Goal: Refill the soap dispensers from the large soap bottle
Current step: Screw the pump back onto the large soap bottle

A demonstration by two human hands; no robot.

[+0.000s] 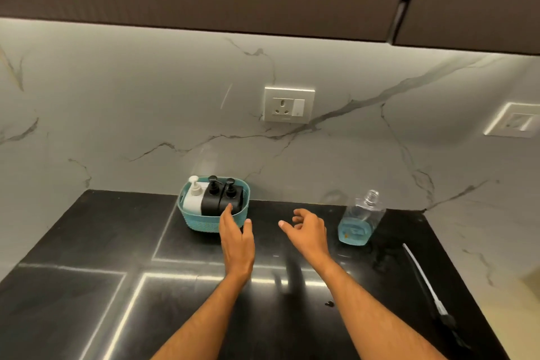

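A teal basket (201, 223) stands at the back of the black counter and holds a white pump dispenser (194, 199) and two black pump dispensers (222, 199). My left hand (235, 238) reaches over the basket's front right rim, fingers straight, fingertips at the nearest black dispenser. My right hand (309, 231) hovers over the counter between the basket and the bottle, fingers loosely curled and holding nothing. The large clear soap bottle (361, 219) stands to the right with its cap off and a low level of blue liquid in it.
The glossy black counter (117, 272) runs to a marble wall with a socket (289, 104) and another socket (515, 120). A pump tube with a dark head (423, 280) lies on the counter at the right. Dark cabinets hang overhead.
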